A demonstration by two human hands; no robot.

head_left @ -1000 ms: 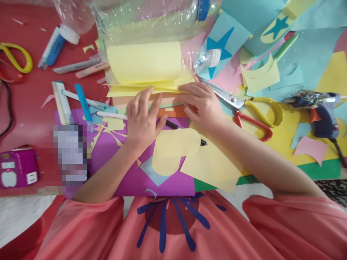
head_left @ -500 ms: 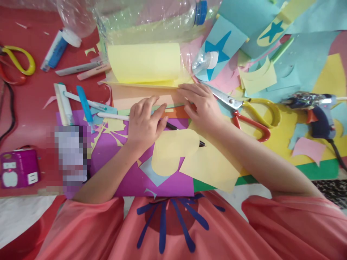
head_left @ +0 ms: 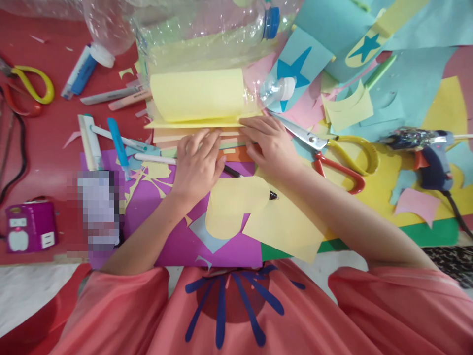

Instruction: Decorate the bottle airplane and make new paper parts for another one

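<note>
A clear plastic bottle [head_left: 258, 91] with a white cap lies sideways, a sheet of yellow paper [head_left: 197, 94] curved over its body. The sheet's near edge runs just ahead of my fingers. My right hand [head_left: 269, 143] has its fingers stretched out at the right end of that edge, touching it. To its left, my left hand [head_left: 195, 160] lies palm down with fingers extended over layered orange and pale paper strips [head_left: 232, 154], close to the edge. A black pen [head_left: 232, 171] lies between the hands, partly under a rounded cream paper cutout [head_left: 236, 202].
Scissors [head_left: 336, 153] lie right of my right hand, with a glue gun [head_left: 424, 153] farther right. Markers [head_left: 118, 148] and a phone [head_left: 98, 207] are at left. A larger plastic bottle [head_left: 207, 24] lies behind. Purple paper [head_left: 155, 241] and paper scraps cover the near table.
The yellow paper's near edge has come slightly toward me, covering more of the strips. My left fingers have straightened and drawn together. The whole view has shifted a little.
</note>
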